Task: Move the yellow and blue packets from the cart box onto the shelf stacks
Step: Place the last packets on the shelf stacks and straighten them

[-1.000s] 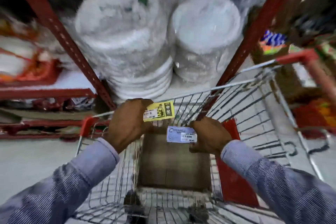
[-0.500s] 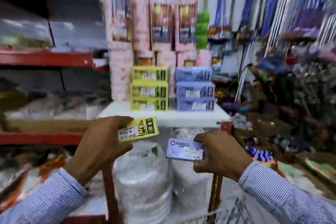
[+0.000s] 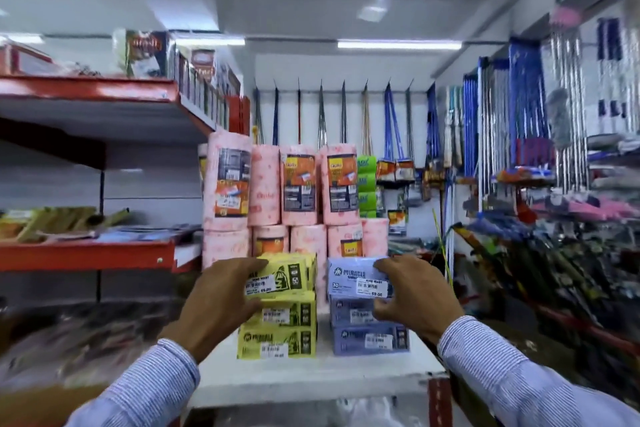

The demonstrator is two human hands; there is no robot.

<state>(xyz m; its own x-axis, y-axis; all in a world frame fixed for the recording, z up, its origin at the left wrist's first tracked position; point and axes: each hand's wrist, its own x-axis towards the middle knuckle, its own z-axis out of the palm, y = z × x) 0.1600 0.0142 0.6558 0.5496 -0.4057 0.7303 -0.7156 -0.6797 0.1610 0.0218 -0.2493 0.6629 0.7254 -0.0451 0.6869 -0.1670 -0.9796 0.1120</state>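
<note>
- The yellow packet [image 3: 277, 274] is gripped by the left hand [image 3: 221, 302], at 9 o'clock of the blue packet [image 3: 358, 277], which is gripped by the right hand [image 3: 412, 295].
- Each packet should be laid flat and square on its own stack: yellow stack [image 3: 278, 329], blue stack [image 3: 369, 331].
- The white shelf [image 3: 311, 378] lies at 6 o'clock.

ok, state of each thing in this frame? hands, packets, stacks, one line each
left hand: grip closed on yellow plastic packet
right hand: grip closed on blue plastic packet
yellow plastic packet: held at top of yellow stack, label facing camera
blue plastic packet: held at top of blue stack
yellow stack: upright on white shelf
blue stack: upright, beside yellow stack
white shelf: bears both stacks
pink wrapped rolls: stacked upright behind
</note>
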